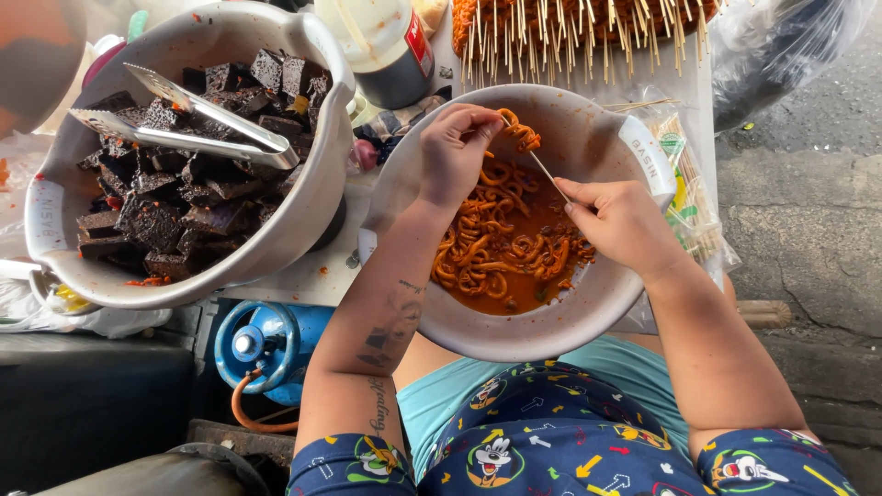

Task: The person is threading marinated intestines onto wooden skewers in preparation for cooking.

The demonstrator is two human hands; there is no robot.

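Left hand (457, 147): fingers pinched on an orange coiled food piece (522, 134) at the far end of a thin wooden skewer (542, 167), above the basin.
Right hand (620, 220): closed around the near end of the skewer, over the basin's right side.
Basin (588, 317): pale, round, near the person; holds orange coiled pieces in red-orange sauce (501, 248).
Second basin (317, 184): left on the counter, filled with dark cubes (184, 197); metal tongs (184, 124) rest on top.
Far edge: a pile of loaded skewers (570, 32); a dark bottle (390, 46) beside it.
Right of basin: bagged bare skewers (689, 184).
Below counter: blue gas cylinder (266, 344).
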